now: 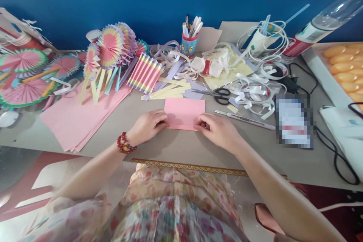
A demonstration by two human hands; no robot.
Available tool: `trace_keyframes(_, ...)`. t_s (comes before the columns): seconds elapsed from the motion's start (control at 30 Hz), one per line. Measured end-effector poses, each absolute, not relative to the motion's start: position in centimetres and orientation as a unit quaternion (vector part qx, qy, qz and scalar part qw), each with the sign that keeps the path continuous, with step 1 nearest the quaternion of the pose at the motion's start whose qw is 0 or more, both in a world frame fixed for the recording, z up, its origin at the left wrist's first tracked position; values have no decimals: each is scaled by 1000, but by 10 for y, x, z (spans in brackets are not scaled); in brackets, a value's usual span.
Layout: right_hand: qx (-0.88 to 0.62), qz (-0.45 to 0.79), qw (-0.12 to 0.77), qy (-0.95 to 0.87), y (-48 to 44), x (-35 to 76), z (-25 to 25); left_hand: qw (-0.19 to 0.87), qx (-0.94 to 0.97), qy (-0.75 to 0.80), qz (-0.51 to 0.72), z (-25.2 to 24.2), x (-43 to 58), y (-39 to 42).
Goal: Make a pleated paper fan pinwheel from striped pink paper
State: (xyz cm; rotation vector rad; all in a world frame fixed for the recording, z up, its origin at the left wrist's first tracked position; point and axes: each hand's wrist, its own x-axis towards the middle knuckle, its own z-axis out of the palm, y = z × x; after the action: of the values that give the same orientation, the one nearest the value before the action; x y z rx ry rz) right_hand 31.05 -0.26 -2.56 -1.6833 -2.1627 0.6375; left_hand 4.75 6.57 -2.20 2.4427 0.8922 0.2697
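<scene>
A small sheet of pink paper lies on the grey table in front of me, with a narrow fold along its near edge. My left hand pinches the near left corner between thumb and curled fingers. At the near right corner, my right hand grips the same sheet in a like way. Just right of the sheet rests a slim white craft knife. Behind it are black-handled scissors. A pleated pink, yellow and purple paper piece stands beyond my left hand.
Large pink sheets are stacked at left, near several folded paper fans. White paper strips tangle at the back right. A pen cup, a phone-like blurred object, a tilted bottle and a black cable are around.
</scene>
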Motion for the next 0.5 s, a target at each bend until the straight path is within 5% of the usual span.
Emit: trace_keyframes(0.5, -558, 283, 168, -762, 0, 326, -20, 233, 914, 317, 101, -25, 47, 64)
